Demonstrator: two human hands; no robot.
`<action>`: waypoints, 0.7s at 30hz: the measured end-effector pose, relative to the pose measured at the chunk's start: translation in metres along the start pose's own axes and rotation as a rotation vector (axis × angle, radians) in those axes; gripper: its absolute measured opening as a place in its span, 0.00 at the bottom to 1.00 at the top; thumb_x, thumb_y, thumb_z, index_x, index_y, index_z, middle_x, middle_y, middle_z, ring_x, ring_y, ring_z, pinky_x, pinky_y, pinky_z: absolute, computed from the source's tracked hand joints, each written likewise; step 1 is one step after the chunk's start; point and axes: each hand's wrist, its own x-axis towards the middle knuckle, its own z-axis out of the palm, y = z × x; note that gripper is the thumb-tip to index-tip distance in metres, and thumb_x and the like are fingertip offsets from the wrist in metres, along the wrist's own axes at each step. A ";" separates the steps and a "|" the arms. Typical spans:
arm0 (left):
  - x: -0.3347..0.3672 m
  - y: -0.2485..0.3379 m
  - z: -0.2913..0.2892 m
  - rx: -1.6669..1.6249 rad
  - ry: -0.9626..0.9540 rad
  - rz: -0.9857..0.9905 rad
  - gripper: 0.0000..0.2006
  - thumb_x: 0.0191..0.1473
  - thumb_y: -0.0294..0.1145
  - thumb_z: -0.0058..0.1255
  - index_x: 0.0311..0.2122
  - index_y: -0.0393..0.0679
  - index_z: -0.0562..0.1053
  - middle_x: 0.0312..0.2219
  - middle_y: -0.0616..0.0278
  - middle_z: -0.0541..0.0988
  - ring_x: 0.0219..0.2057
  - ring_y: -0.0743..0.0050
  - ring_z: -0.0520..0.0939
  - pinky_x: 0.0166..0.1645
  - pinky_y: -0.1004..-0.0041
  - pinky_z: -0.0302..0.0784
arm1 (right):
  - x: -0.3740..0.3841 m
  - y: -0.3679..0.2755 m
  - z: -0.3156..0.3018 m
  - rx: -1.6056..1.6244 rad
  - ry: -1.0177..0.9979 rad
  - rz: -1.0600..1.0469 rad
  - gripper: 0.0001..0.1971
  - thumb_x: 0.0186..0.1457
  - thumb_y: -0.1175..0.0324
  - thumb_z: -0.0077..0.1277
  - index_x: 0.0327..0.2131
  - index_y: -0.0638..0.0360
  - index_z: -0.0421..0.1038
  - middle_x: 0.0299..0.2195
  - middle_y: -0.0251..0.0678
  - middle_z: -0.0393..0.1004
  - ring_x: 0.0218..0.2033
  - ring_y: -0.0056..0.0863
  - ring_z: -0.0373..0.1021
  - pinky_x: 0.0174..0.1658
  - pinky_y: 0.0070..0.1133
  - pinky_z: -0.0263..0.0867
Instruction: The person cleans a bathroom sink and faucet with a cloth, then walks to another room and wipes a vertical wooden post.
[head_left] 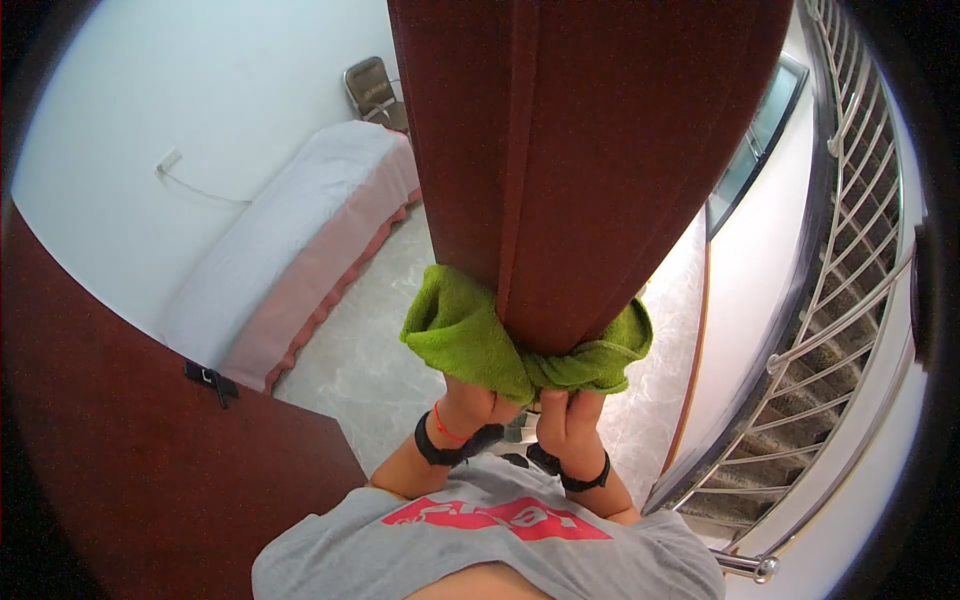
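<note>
A green cloth (465,325) is wrapped around the lower part, as it appears here, of a dark reddish-brown door frame post (580,190). Its two ends bulge out on either side of the wood, and the middle is bunched up on the near side. My left hand (475,402) grips the cloth from below on the left, its fingers mostly covered by the fabric. Beside it, my right hand (568,412) has its fingers bent into the cloth on the right. Both wrists wear black bands, and a thin red cord circles the left one.
At left stands an open reddish-brown door (180,450) with a black latch (210,380). Beyond it are a bed (290,215) with a pink skirt and a folding chair (370,85). On the right, a metal railing (825,330) borders a staircase (800,430).
</note>
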 end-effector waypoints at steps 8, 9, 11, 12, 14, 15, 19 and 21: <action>-0.007 -0.004 -0.012 0.276 -0.033 0.206 0.29 0.54 0.34 0.48 0.59 0.28 0.62 0.59 0.39 0.65 0.61 0.36 0.64 0.67 0.49 0.51 | 0.018 -0.002 -0.020 0.063 -0.054 0.027 0.21 0.52 0.67 0.57 0.50 0.63 0.70 0.54 0.52 0.66 0.57 0.56 0.59 0.63 0.44 0.48; -0.004 0.001 -0.015 0.257 -0.052 0.190 0.31 0.56 0.33 0.48 0.62 0.28 0.57 0.61 0.40 0.61 0.62 0.42 0.63 0.67 0.53 0.52 | 0.023 -0.005 -0.027 0.078 -0.064 0.028 0.21 0.51 0.65 0.58 0.49 0.62 0.71 0.52 0.51 0.68 0.56 0.56 0.60 0.62 0.43 0.50; 0.000 0.006 -0.016 0.223 -0.074 0.174 0.34 0.59 0.32 0.48 0.66 0.28 0.51 0.64 0.41 0.58 0.63 0.47 0.62 0.67 0.57 0.53 | 0.035 -0.012 -0.041 -0.036 -0.129 -0.060 0.23 0.49 0.65 0.60 0.49 0.62 0.71 0.53 0.51 0.67 0.56 0.57 0.60 0.62 0.43 0.51; 0.003 0.007 -0.015 0.239 -0.078 0.192 0.33 0.59 0.31 0.47 0.65 0.28 0.51 0.64 0.41 0.58 0.63 0.48 0.62 0.67 0.58 0.53 | 0.042 -0.014 -0.046 -0.041 -0.137 -0.118 0.26 0.48 0.65 0.61 0.51 0.62 0.70 0.53 0.51 0.67 0.57 0.57 0.60 0.62 0.43 0.51; 0.011 0.010 -0.016 0.259 -0.082 0.212 0.32 0.59 0.30 0.45 0.65 0.28 0.51 0.64 0.42 0.58 0.63 0.49 0.63 0.67 0.58 0.53 | 0.054 -0.016 -0.051 -0.040 -0.142 -0.138 0.27 0.48 0.64 0.61 0.51 0.62 0.69 0.53 0.51 0.67 0.57 0.57 0.60 0.62 0.42 0.52; 0.019 0.011 -0.016 0.264 -0.088 0.257 0.32 0.59 0.30 0.44 0.65 0.28 0.52 0.64 0.42 0.59 0.62 0.48 0.63 0.66 0.58 0.54 | 0.061 -0.017 -0.055 -0.053 -0.149 -0.179 0.28 0.48 0.64 0.61 0.52 0.62 0.69 0.54 0.52 0.67 0.57 0.57 0.60 0.62 0.42 0.51; 0.051 0.024 -0.016 0.293 -0.063 0.378 0.27 0.53 0.31 0.48 0.57 0.28 0.64 0.56 0.37 0.67 0.57 0.34 0.68 0.64 0.51 0.56 | 0.081 -0.027 -0.066 -0.022 -0.189 -0.195 0.30 0.48 0.62 0.62 0.54 0.64 0.68 0.54 0.52 0.67 0.57 0.57 0.60 0.62 0.41 0.51; 0.063 0.040 -0.016 0.342 -0.022 0.359 0.26 0.51 0.32 0.50 0.54 0.28 0.68 0.54 0.35 0.69 0.56 0.29 0.68 0.63 0.47 0.55 | 0.090 -0.037 -0.071 -0.006 -0.199 -0.212 0.30 0.49 0.61 0.63 0.54 0.64 0.67 0.53 0.52 0.67 0.57 0.57 0.60 0.62 0.41 0.52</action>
